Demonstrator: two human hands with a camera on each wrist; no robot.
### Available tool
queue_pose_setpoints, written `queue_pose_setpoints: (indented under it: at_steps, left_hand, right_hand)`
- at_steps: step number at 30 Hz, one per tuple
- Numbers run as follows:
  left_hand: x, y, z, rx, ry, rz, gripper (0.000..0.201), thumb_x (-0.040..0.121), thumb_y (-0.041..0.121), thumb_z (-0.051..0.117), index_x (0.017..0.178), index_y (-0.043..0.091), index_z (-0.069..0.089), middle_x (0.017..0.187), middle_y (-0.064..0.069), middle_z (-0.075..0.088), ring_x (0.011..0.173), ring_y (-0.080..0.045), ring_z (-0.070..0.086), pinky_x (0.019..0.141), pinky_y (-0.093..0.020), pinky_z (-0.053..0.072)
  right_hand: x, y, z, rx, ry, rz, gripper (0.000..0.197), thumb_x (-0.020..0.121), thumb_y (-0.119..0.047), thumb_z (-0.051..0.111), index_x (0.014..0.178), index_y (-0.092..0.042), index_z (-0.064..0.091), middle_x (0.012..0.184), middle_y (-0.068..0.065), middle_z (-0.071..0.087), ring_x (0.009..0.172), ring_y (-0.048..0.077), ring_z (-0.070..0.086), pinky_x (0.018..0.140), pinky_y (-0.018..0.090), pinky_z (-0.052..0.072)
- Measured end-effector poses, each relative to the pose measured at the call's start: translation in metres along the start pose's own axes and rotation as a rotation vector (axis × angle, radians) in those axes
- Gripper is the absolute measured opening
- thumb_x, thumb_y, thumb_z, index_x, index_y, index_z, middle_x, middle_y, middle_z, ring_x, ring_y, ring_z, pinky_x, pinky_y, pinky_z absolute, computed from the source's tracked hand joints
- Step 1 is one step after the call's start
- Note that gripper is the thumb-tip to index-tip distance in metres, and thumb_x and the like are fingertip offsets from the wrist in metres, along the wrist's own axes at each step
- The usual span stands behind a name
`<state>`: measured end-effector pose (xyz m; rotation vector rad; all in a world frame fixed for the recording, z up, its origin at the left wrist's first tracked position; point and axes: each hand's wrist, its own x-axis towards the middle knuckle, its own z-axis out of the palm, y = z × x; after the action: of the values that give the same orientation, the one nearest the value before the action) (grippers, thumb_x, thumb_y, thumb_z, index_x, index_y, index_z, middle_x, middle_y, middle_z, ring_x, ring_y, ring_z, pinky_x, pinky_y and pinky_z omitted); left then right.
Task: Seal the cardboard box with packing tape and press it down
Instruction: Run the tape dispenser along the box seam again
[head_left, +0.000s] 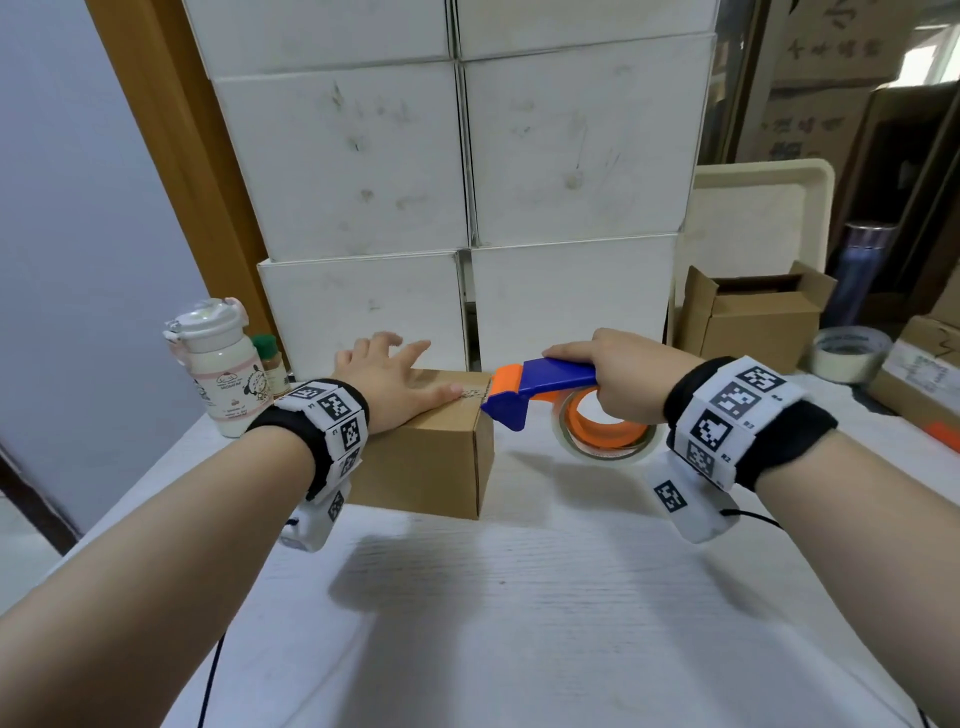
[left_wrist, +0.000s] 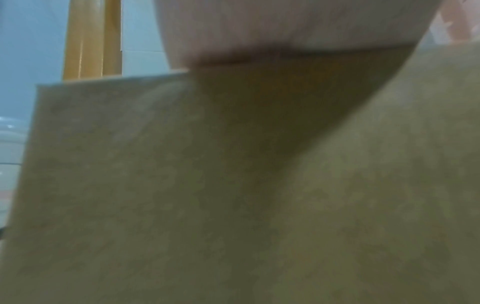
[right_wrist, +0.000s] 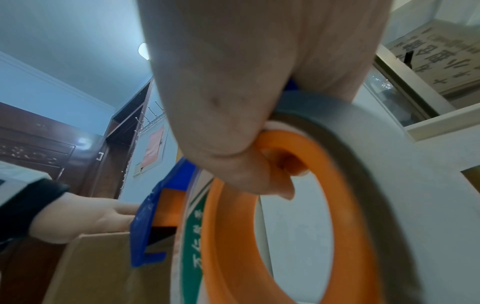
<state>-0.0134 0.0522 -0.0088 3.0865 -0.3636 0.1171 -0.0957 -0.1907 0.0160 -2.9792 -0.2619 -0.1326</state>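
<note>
On table, closed cardboard box (head_left: 431, 457), contents hidden, left hand (head_left: 387, 382) flat atop, right hand (head_left: 618, 376) gripping tape dispenser (head_left: 540, 387)

The white bottle (head_left: 228, 371) standing near the tabletop's far left edge is carrying a cartoon label with small print, too blurred to read. The wristbands (head_left: 730, 415) are showing square coded markers with tiny characters, unreadable. The brown cartons (head_left: 826, 47) at the far right are bearing handwritten Chinese characters, unclear. The tape roll (right_wrist: 193, 236) is showing white characters on green, blurred.
</note>
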Motion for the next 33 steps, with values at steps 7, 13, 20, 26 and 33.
queue_pose_setpoints:
  at_steps: [7,13,20,26,33]
  left_hand:
    - [0.004,0.026,0.0,-0.298,-0.082,-0.031,0.054,0.09,0.05,0.047,0.141,0.032,0.041,0.143,-0.002,0.047,0.131,-0.025,0.044,0.111,-0.043,0.035]
    - [0.01,0.039,0.016,-0.052,-0.134,0.059,0.076,0.08,0.066,0.007,0.146,0.034,0.031,0.153,0.0,0.034,0.142,-0.025,0.027,0.114,-0.049,0.015]
    - [0.016,0.024,0.013,-0.08,-0.182,0.0,0.091,0.077,0.079,0.003,0.151,0.028,0.02,0.158,0.001,0.023,0.147,-0.021,0.014,0.119,-0.05,0.006]
    - [0.019,0.024,0.007,-0.175,-0.251,-0.074,0.104,0.067,0.089,0.01,0.151,0.029,0.019,0.159,0.0,0.018,0.149,-0.022,0.009,0.119,-0.052,0.002]
    - [0.015,0.029,0.009,-0.127,-0.231,-0.072,0.095,0.075,0.086,0.017,0.152,0.029,0.016,0.16,-0.002,0.016,0.149,-0.022,0.007,0.119,-0.052,0.001]
  right_hand:
    - [0.005,-0.003,0.005,-0.011,-0.001,0.015,0.066,0.087,0.0,0.04,0.142,-0.037,0.034,0.103,0.002,0.045,0.087,0.022,0.051,0.078,0.029,0.041]
    - [0.003,-0.005,0.004,-0.02,-0.009,0.014,0.066,0.089,-0.002,0.042,0.144,-0.035,0.03,0.108,0.004,0.046,0.086,0.021,0.049,0.077,0.028,0.038]
    - [-0.002,-0.01,0.008,0.035,0.007,0.026,0.071,0.089,0.001,0.042,0.147,-0.035,0.024,0.103,0.0,0.04,0.087,0.02,0.048,0.076,0.026,0.038]
    - [0.001,-0.01,0.008,-0.005,-0.003,0.021,0.07,0.09,-0.001,0.041,0.147,-0.037,0.023,0.102,0.001,0.04,0.083,0.019,0.047,0.075,0.027,0.037]
    - [0.002,-0.01,-0.001,-0.182,0.016,-0.024,0.066,0.09,-0.007,0.042,0.145,-0.039,0.026,0.097,0.002,0.036,0.085,0.021,0.041,0.076,0.03,0.036]
